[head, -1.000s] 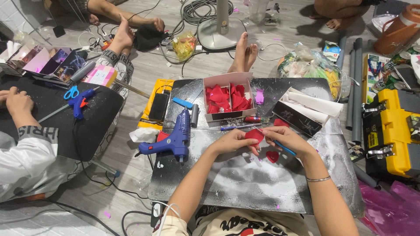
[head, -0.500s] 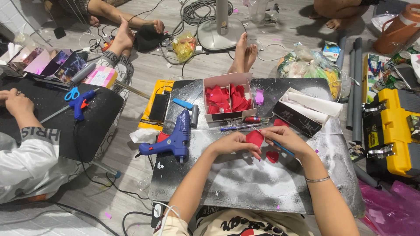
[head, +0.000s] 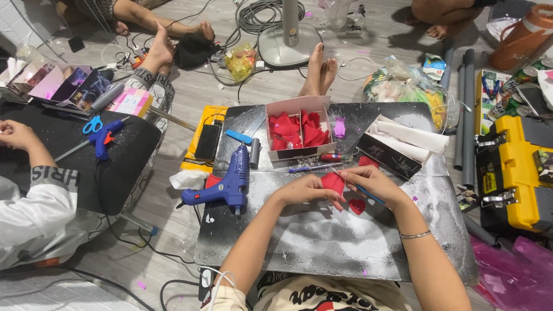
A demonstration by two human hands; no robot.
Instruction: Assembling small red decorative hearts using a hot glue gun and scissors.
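Both hands pinch it: left hand (head: 304,190) and right hand (head: 373,183) clamp our red petal (head: 333,182) mid-board (head: 322,242). White box (head: 298,136) of red petals sits at the far edge, long black-and-white box (head: 400,145) far-right.

Dark board (head: 322,242) — blue glue gun (head: 222,187), red-petal box (head: 299,135), pen (head: 314,168).

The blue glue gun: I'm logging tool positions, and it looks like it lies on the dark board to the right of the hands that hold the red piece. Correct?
Not quite. The head view shows the blue glue gun on the dark board, but left of the hands, beside the left hand; both hands hold the red piece.
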